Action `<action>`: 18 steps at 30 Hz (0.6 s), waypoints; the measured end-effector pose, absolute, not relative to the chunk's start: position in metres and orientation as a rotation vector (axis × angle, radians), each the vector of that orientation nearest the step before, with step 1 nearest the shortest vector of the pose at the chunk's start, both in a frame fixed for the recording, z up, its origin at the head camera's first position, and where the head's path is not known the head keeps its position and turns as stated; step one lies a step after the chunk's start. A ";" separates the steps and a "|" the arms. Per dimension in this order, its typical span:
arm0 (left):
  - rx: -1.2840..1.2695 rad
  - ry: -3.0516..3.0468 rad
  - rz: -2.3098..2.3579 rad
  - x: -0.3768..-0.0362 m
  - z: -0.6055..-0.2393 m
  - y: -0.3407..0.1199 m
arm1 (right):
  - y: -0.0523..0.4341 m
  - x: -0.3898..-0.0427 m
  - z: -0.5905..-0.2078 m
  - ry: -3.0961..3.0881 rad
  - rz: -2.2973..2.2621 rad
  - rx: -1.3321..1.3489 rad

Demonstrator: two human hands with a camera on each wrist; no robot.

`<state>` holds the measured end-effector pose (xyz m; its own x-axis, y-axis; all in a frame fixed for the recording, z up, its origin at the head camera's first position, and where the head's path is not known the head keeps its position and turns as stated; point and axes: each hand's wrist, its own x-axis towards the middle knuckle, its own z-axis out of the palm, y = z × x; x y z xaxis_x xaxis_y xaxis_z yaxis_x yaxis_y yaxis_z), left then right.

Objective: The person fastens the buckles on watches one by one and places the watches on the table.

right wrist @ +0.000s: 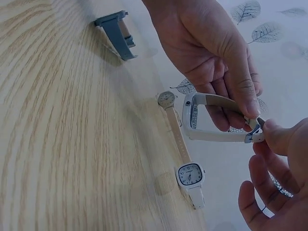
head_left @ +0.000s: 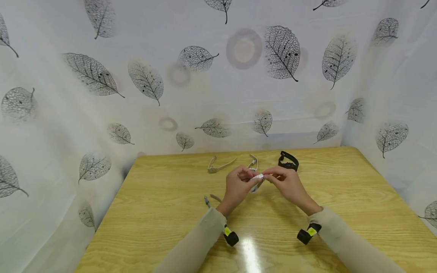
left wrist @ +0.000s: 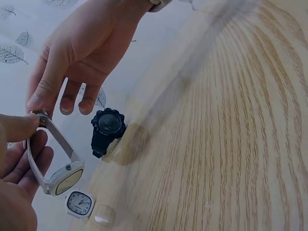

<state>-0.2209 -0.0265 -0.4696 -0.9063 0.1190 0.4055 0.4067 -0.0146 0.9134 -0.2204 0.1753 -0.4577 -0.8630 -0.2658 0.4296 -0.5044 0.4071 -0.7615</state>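
A tan watch lies left of the black watch. Left of and nearer than the black watch, the left hand pinches the strap of a lifted white watch. (It should feel light and bendy, but might scratch, so hold the strap.) The right hand, just before the black watch, pinches too.

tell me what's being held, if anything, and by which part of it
A white watch: the left hand and right hand pinch its strap at the ends, by the buckle.
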 end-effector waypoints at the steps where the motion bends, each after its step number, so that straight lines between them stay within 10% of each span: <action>1: -0.554 -2.053 -2.021 -0.221 -0.470 -0.026 | 0.174 -0.220 -0.458 -2.424 1.414 0.686; 18: -0.408 -1.962 -2.155 -0.226 -0.463 -0.027 | 0.167 -0.220 -0.462 -2.303 1.533 0.618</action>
<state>-0.2264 -0.0265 -0.4629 -0.9423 0.0386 0.3326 0.3275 -0.1001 0.9395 -0.2203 0.1670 -0.4618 -0.8604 -0.1828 0.4757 -0.5094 0.3359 -0.7923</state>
